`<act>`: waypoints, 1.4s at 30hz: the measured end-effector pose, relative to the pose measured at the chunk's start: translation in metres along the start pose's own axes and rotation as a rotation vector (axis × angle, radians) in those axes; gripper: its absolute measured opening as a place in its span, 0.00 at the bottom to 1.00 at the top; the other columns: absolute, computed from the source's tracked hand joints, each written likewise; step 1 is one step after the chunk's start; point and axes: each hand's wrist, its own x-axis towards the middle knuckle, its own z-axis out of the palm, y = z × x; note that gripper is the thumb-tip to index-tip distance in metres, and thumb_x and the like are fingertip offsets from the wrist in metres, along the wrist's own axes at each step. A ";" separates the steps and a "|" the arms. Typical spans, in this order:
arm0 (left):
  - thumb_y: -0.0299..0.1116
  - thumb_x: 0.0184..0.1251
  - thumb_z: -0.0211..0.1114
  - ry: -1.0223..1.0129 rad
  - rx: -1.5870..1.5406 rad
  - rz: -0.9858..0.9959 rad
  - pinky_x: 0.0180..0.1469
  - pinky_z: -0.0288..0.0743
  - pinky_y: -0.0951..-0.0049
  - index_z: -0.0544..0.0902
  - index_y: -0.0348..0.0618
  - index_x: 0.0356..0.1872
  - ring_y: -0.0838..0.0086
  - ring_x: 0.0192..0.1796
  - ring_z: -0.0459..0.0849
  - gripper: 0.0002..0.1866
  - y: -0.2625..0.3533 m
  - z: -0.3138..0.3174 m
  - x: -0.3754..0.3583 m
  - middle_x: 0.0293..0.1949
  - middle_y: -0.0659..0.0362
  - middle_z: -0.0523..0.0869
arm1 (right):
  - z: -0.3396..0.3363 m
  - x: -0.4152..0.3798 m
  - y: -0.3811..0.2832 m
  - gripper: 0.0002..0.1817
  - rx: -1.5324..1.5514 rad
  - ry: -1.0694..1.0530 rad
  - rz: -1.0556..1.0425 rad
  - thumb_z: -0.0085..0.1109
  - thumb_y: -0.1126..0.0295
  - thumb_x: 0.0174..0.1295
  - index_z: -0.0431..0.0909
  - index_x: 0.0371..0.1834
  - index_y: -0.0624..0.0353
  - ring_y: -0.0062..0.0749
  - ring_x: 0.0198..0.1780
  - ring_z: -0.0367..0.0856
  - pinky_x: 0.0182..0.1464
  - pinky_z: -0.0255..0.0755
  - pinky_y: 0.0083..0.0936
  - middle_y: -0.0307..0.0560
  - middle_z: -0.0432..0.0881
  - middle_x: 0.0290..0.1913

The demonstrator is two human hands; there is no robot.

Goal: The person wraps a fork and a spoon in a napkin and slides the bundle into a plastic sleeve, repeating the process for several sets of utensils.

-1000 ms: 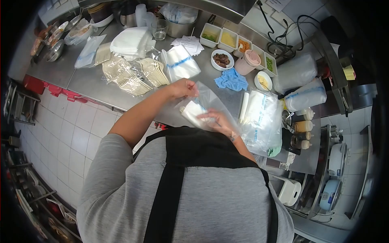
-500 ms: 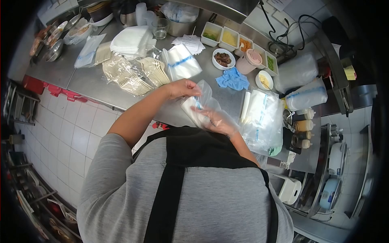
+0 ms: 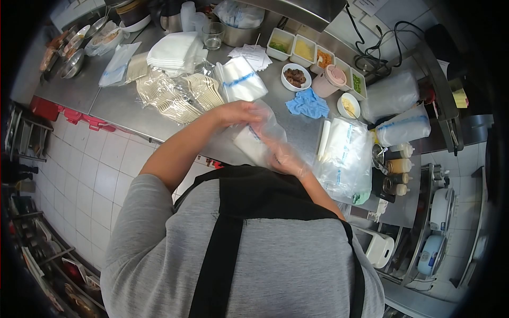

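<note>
A clear plastic bag (image 3: 269,117) is stretched between my two hands over the front edge of the counter. My left hand (image 3: 239,113) pinches its upper end with closed fingers. Inside the clear plastic, my right hand (image 3: 288,158) points up and left with fingers stretched out, partly veiled by the film. Beneath them lies a folded white plastic stack (image 3: 249,146) with a blue print, partly covered by the bag and hands.
Wrapped wooden cutlery (image 3: 169,95), white napkins (image 3: 174,52) and a blue-striped bag pack (image 3: 241,79) lie ahead. A blue cloth (image 3: 307,103), a bowl of browned meat (image 3: 296,77) and ingredient tubs (image 3: 304,50) stand right. Nearer are plastic bags (image 3: 344,159) and sauce bottles (image 3: 398,166).
My right hand has pushed further up and left inside the plastic, toward my left hand. My left hand keeps its grip on the upper end.
</note>
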 end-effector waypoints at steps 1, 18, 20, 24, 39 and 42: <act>0.34 0.65 0.68 -0.004 0.114 -0.048 0.44 0.71 0.81 0.82 0.44 0.50 0.82 0.43 0.80 0.14 -0.001 -0.005 -0.001 0.44 0.64 0.86 | -0.001 0.003 0.002 0.30 0.016 0.080 -0.081 0.56 0.78 0.51 0.73 0.62 0.53 0.51 0.58 0.74 0.64 0.67 0.35 0.53 0.77 0.58; 0.27 0.61 0.68 -0.015 0.025 -0.051 0.60 0.72 0.74 0.79 0.37 0.53 0.74 0.52 0.81 0.18 -0.013 -0.035 -0.020 0.49 0.59 0.84 | 0.011 -0.008 0.023 0.20 -0.130 -0.220 0.180 0.61 0.68 0.54 0.83 0.51 0.32 0.45 0.37 0.81 0.42 0.75 0.35 0.48 0.82 0.39; 0.27 0.62 0.68 0.001 0.090 -0.022 0.57 0.73 0.75 0.81 0.38 0.51 0.76 0.50 0.81 0.16 -0.015 -0.036 -0.022 0.47 0.60 0.85 | 0.010 -0.006 0.022 0.22 -0.105 -0.247 0.181 0.64 0.67 0.54 0.81 0.54 0.33 0.47 0.39 0.81 0.44 0.75 0.35 0.50 0.81 0.42; 0.27 0.62 0.68 0.115 0.074 0.039 0.57 0.73 0.76 0.80 0.38 0.48 0.77 0.49 0.81 0.14 -0.023 -0.036 -0.013 0.45 0.61 0.85 | -0.005 -0.025 0.019 0.38 0.107 -0.019 0.152 0.74 0.64 0.45 0.71 0.65 0.39 0.41 0.44 0.80 0.47 0.74 0.34 0.47 0.78 0.53; 0.32 0.63 0.68 -0.341 0.615 0.090 0.54 0.71 0.77 0.79 0.41 0.46 0.81 0.49 0.79 0.13 0.078 0.084 0.097 0.42 0.64 0.83 | -0.146 -0.088 -0.043 0.19 0.144 0.356 0.367 0.75 0.73 0.42 0.80 0.38 0.54 0.33 0.60 0.73 0.58 0.68 0.32 0.44 0.75 0.58; 0.35 0.62 0.69 -0.449 0.553 0.077 0.57 0.71 0.74 0.76 0.42 0.52 0.80 0.52 0.78 0.19 0.098 0.125 0.134 0.45 0.62 0.83 | -0.153 -0.091 -0.028 0.13 0.198 0.485 0.536 0.63 0.84 0.51 0.79 0.39 0.57 0.19 0.40 0.79 0.44 0.73 0.20 0.38 0.81 0.39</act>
